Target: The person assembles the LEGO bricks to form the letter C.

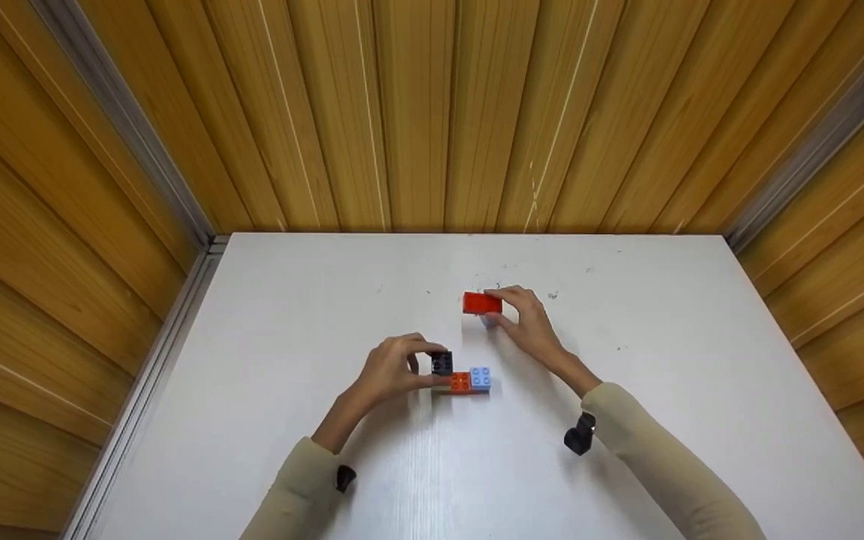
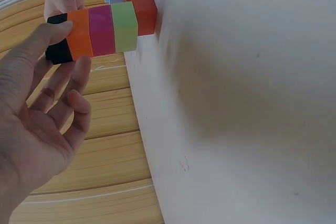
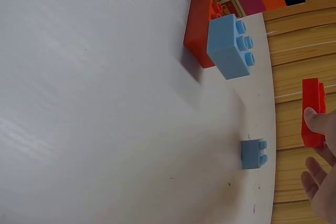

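Note:
My left hand [image 1: 394,367] pinches the upper part of a brick stack, thumb and fingers on opposite sides. Black [image 2: 59,40], orange [image 2: 80,32], magenta [image 2: 101,30] and light green [image 2: 125,27] bricks make up this stack, black on top. Its green end meets one end of a long orange-red brick [image 3: 198,30] on the table; a light blue brick [image 3: 228,45] sits on the other end. Farther back, my right hand [image 1: 529,322] grips a bright red brick [image 1: 481,303] by its right end, raised above the table. Below it stands another blue brick [image 3: 252,154].
The white table [image 1: 312,300] carries small dark specks near its back. Wood-patterned panels [image 1: 417,112] rise behind and at both sides, with a metal rail [image 1: 139,390] along the left edge. Dark wrist devices [image 1: 579,433] hang from both sleeves.

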### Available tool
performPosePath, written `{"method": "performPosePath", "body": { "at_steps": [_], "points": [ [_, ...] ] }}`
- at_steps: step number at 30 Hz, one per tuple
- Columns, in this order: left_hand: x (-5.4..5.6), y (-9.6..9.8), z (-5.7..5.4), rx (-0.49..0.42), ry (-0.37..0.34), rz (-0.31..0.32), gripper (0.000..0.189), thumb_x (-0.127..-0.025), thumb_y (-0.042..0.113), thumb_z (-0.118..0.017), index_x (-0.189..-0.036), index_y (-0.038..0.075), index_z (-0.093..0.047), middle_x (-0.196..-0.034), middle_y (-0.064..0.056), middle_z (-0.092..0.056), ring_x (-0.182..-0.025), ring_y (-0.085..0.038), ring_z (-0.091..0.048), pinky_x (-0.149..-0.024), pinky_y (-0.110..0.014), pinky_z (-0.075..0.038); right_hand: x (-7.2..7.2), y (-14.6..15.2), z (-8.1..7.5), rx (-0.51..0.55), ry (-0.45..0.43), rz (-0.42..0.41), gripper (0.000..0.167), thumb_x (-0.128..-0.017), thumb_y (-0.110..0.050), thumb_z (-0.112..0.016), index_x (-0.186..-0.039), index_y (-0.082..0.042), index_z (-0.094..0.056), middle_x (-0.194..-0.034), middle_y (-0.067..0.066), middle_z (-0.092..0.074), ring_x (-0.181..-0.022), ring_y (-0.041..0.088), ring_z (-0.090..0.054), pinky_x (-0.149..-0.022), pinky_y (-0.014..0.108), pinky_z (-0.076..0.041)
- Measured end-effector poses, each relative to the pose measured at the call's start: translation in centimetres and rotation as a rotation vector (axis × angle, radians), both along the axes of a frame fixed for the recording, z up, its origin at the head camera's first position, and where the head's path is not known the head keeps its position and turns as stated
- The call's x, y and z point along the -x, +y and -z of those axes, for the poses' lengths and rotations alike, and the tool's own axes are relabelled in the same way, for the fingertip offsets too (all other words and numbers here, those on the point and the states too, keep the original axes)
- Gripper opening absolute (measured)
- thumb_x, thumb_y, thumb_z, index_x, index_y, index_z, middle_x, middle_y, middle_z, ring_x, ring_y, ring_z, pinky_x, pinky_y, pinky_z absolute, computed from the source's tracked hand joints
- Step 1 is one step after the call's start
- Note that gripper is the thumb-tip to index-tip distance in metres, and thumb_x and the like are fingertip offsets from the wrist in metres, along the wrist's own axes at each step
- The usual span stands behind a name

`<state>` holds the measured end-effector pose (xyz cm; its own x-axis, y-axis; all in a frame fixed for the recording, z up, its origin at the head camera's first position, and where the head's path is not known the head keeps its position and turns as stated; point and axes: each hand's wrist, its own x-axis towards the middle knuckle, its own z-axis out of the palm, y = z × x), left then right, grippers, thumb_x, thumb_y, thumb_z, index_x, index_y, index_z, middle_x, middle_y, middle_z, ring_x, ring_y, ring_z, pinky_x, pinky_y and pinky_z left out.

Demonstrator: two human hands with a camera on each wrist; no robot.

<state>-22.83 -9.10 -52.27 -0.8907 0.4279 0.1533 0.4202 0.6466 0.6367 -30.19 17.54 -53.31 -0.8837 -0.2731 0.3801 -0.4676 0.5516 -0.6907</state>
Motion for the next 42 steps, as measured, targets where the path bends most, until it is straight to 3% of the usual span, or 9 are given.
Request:
{"method": "performPosePath", "body": {
  "at_steps": [7, 11, 14, 18, 29, 35, 42],
  "points": [
    [0.0, -0.9, 0.1, -0.057, -0.015, -0.006, 0.042, -0.079, 0.030, -0.089, -0.118, 0.018, -0.077, -0.104, -0.002, -0.075, -0.081, -0.013, -0.064, -0.069, -0.024, -0.051, -2.4, 0.2, -2.1, 0.034, 0.001, -0.041, 0.042, -0.091, -0.009, -0.076, -0.132, -0.005, -0.066, -0.119, 0.014, -0.066, -0.111, 0.029, -0.063, -0.092, 0.050, -0.054],
    [0.0, -1.4, 0.3, -0.098, -0.028, 0.008, 0.043, -0.080, 0.026, -0.089, -0.120, 0.016, -0.076, -0.108, -0.003, -0.076, -0.082, -0.016, -0.065, -0.073, -0.037, -0.057, -3.6, -0.1, -3.0, 0.030, -0.007, -0.081, 0.042, -0.090, -0.009, -0.078, -0.130, -0.007, -0.068, -0.118, 0.012, -0.067, -0.110, 0.027, -0.063, -0.090, 0.047, -0.057],
    [0.0, -1.7, 0.5, -0.172, -0.040, 0.041, 0.045, -0.083, 0.019, -0.086, -0.125, 0.010, -0.073, -0.113, -0.007, -0.076, -0.083, -0.020, -0.068, -0.077, -0.048, -0.059, -4.4, -0.3, -3.5, 0.018, -0.009, -0.116, 0.041, -0.090, -0.011, -0.078, -0.129, -0.009, -0.069, -0.119, 0.010, -0.068, -0.108, 0.025, -0.064, -0.087, 0.044, -0.058],
    [-0.2, -2.2, 0.7, -0.269, -0.060, 0.059, 0.045, -0.086, 0.013, -0.082, -0.129, 0.007, -0.070, -0.116, -0.011, -0.074, -0.083, -0.022, -0.070, -0.079, -0.051, -0.059, -5.2, -0.5, -3.7, 0.002, -0.042, -0.172, 0.041, -0.092, -0.016, -0.076, -0.131, -0.010, -0.068, -0.125, 0.008, -0.069, -0.109, 0.023, -0.063, -0.087, 0.043, -0.058],
    [-0.5, -2.7, 1.3, -0.320, -0.075, 0.033, 0.040, -0.088, 0.010, -0.079, -0.127, 0.005, -0.070, -0.118, -0.013, -0.073, -0.086, -0.021, -0.069, -0.081, -0.046, -0.060, -6.1, -1.6, -3.1, -0.019, -0.063, -0.337, 0.041, -0.095, -0.024, -0.073, -0.132, -0.007, -0.067, -0.122, 0.008, -0.072, -0.104, 0.023, -0.064, -0.085, 0.041, -0.058],
    [-0.4, -2.5, 1.4, -0.360, -0.069, 0.067, 0.035, -0.089, 0.012, -0.079, -0.123, 0.006, -0.071, -0.117, -0.013, -0.074, -0.094, -0.032, -0.070, -0.082, -0.040, -0.060, -6.4, -1.8, -2.9, -0.051, -0.108, -0.351, 0.041, -0.090, -0.020, -0.078, -0.128, -0.009, -0.070, -0.119, 0.007, -0.073, -0.104, 0.023, -0.066, -0.089, 0.043, -0.057],
    [-0.3, -2.5, 1.6, -0.382, -0.082, 0.080, 0.032, -0.090, 0.013, -0.078, -0.121, 0.006, -0.072, -0.117, -0.012, -0.074, -0.101, -0.040, -0.068, -0.081, -0.033, -0.059, -6.5, -1.9, -3.1, -0.080, -0.100, -0.363, 0.039, -0.087, -0.013, -0.081, -0.125, -0.008, -0.073, -0.110, 0.010, -0.073, -0.096, 0.025, -0.065, -0.081, 0.040, -0.058]
  ]
}}
